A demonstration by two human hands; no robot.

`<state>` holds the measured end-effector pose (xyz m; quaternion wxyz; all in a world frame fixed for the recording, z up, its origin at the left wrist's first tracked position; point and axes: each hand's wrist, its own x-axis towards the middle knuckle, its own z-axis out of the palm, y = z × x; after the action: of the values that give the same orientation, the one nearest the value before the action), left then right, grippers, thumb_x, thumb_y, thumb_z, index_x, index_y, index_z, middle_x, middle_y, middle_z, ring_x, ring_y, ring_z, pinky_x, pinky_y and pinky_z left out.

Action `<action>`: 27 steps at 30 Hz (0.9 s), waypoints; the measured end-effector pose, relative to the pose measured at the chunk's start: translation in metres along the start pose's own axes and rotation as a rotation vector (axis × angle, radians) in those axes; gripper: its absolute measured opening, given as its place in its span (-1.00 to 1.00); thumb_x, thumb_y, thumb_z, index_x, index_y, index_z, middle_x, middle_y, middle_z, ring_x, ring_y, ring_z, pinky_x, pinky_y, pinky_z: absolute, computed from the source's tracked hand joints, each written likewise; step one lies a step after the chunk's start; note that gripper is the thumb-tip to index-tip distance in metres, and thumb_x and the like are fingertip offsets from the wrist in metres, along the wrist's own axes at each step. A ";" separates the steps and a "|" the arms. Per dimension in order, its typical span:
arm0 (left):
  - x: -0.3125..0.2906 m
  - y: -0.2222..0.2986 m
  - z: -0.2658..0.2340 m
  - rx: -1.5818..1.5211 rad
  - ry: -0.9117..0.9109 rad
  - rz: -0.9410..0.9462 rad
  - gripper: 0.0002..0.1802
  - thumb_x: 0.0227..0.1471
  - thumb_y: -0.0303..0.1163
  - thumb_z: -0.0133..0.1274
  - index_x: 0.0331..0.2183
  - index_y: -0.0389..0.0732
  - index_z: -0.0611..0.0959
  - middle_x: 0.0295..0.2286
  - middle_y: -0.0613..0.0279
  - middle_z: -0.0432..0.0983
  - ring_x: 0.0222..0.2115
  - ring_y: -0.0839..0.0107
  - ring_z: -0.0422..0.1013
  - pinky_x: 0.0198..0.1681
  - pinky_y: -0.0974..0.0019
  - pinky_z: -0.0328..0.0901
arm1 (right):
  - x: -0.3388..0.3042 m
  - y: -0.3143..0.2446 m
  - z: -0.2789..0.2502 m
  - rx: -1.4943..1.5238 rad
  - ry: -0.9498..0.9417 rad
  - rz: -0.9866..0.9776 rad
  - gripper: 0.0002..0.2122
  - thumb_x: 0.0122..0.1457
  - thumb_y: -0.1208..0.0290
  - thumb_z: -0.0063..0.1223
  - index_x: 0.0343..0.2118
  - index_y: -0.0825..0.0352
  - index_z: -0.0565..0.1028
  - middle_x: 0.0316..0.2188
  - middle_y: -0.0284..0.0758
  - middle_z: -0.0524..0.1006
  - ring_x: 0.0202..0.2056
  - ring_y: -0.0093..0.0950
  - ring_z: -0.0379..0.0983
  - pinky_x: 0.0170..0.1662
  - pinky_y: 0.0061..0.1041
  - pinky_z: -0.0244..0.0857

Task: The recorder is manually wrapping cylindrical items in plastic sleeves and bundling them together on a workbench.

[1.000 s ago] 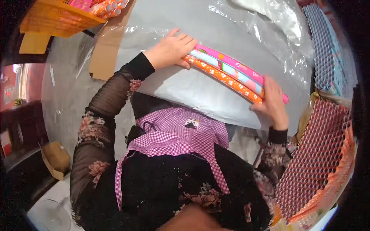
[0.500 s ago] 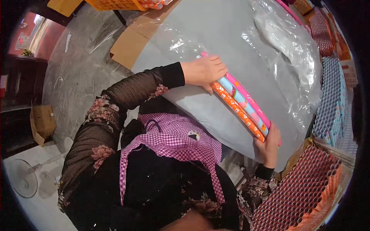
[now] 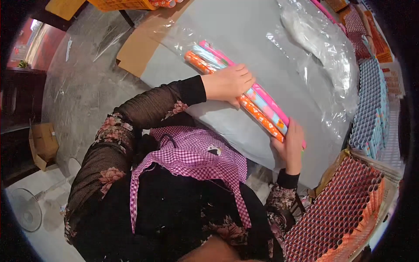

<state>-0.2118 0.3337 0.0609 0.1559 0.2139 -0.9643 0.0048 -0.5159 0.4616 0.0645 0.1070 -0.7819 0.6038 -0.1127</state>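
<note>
Three patterned paper rolls lie side by side in a slanting bundle over the grey table: an orange roll [image 3: 260, 117] on the near side, a light blue roll [image 3: 267, 109] in the middle and a pink roll [image 3: 274, 105] on the far side. My left hand [image 3: 230, 84] is wrapped over the bundle near its middle, covering part of all three. Cupped round the lower right end is my right hand [image 3: 291, 142], its thumb at the orange roll. The far-left ends of the rolls stick out past my left hand.
Clear plastic film [image 3: 325, 56] lies crumpled across the grey table [image 3: 244, 26]. Brown cardboard [image 3: 137, 50] is at its left edge. Stacked red-orange rolls [image 3: 336, 205] and blue rolls [image 3: 370, 105] stand at the right. An orange crate [image 3: 124, 4] is at the far left.
The bundle has slid up and to the left through my left hand, so its far ends now stick out. My right hand has moved up-left with the lower end.
</note>
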 end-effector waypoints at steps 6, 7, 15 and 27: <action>0.004 0.009 0.003 0.001 -0.010 -0.011 -0.06 -0.49 0.06 0.38 -0.14 -0.43 0.49 -0.26 0.09 0.44 -0.18 0.20 0.38 0.00 0.22 0.22 | 0.030 -0.032 0.012 -0.005 0.084 -0.088 -0.27 -0.19 0.30 0.31 0.08 0.48 0.28 -0.11 -0.04 0.41 -0.07 -0.07 0.33 0.02 -0.20 0.19; 0.005 0.012 0.004 -0.029 -0.060 -0.034 -0.02 -0.49 0.04 0.38 -0.09 -0.46 0.46 -0.20 0.05 0.44 -0.14 0.17 0.37 0.05 0.19 0.20 | 0.035 -0.037 0.015 -0.002 0.086 -0.097 -0.28 -0.19 0.29 0.32 0.08 0.47 0.29 -0.12 -0.05 0.42 -0.08 -0.08 0.34 0.01 -0.20 0.20; 0.007 0.023 0.012 -0.038 -0.006 -0.067 -0.06 -0.48 0.02 0.37 -0.11 -0.46 0.49 -0.19 0.03 0.44 -0.10 0.15 0.37 0.09 0.18 0.20 | 0.064 -0.068 0.029 0.022 0.114 -0.152 -0.28 -0.18 0.25 0.33 0.07 0.46 0.29 -0.17 -0.09 0.43 -0.11 -0.11 0.35 -0.05 -0.19 0.22; 0.001 0.020 0.014 -0.151 0.067 -0.053 -0.13 -0.58 -0.04 0.41 -0.20 -0.35 0.49 -0.31 0.15 0.43 -0.22 0.22 0.36 -0.06 0.23 0.25 | 0.031 -0.032 0.009 0.064 -0.061 -0.144 -0.11 -0.20 0.15 0.40 0.19 0.45 0.20 0.03 0.01 0.37 -0.01 0.00 0.31 0.03 -0.16 0.21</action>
<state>-0.2248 0.3507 0.0494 0.2038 0.2266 -0.9502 -0.0649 -0.4759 0.4402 0.0670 0.1421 -0.8225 0.5385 -0.1153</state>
